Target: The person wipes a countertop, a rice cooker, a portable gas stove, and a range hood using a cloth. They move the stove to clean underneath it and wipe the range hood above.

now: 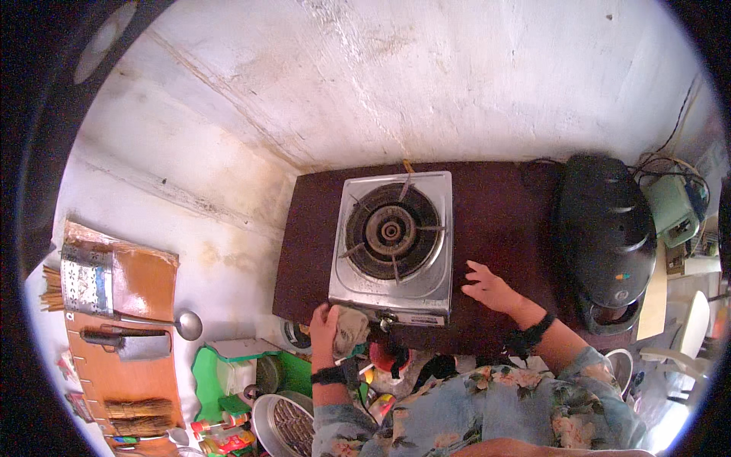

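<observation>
My left hand (pixel 324 328) grips a crumpled, greyish-beige cloth (pixel 350 332) at the front left corner of a single-burner gas stove (pixel 394 291). The cloth rests against the steel front panel, left of the control knob (pixel 386 321). A round burner (pixel 391 231) sits in the middle of the stove top, ringed by a dark drip pan and several metal pan supports. To the right of the stove, my right hand (pixel 488 288) is over the dark brown tabletop (pixel 497 217), fingers apart and holding nothing.
A black, rounded appliance (pixel 605 228) stands at the table's right end, beside cables and a pale green box (pixel 674 208). On the left wall, a wooden rack (pixel 143 274) carries a ladle (pixel 188 325) and a cleaver (pixel 145 345). Below are a green shelf (pixel 208 377) and metal pot (pixel 268 425).
</observation>
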### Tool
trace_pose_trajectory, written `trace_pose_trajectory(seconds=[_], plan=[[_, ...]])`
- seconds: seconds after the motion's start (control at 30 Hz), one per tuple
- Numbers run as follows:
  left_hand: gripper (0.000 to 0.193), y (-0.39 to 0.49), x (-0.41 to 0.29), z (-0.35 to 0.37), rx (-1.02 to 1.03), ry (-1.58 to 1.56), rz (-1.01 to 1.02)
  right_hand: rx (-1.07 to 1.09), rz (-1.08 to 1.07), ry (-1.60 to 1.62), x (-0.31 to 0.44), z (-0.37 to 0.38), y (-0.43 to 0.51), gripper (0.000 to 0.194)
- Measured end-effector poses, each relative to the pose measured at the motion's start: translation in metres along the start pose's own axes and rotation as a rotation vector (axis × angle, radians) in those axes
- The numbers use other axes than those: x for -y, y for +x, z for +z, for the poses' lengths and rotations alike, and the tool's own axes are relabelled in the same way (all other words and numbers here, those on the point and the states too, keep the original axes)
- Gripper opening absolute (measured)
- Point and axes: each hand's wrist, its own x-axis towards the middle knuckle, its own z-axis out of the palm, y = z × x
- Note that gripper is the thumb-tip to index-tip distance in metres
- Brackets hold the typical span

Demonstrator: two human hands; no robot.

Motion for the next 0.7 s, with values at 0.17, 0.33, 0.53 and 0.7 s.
trace_pose_trajectory(seconds=[0.17,0.33,0.53,0.7], plan=[[0.053,-0.063,-0.001,-0.020,0.067,-0.698,-0.120,0.033,-0.209,-0.316,-0.027,-0.050,-0.038,0.023],[0.049,-0.114,-0.026,-0.021,-0.090,-0.343,0.278,0.126,0.056,-0.074,-0.028,-0.086,-0.081,0.017],[0.046,-0.158,-0.080,-0.002,-0.175,-0.165,0.557,0.179,-0.039,-0.244,-0.032,-0.080,-0.141,0.020],[0.040,-0.138,-0.146,0.033,-0.073,-0.570,0.452,0.084,-0.040,-0.047,-0.041,-0.069,-0.145,0.038]])
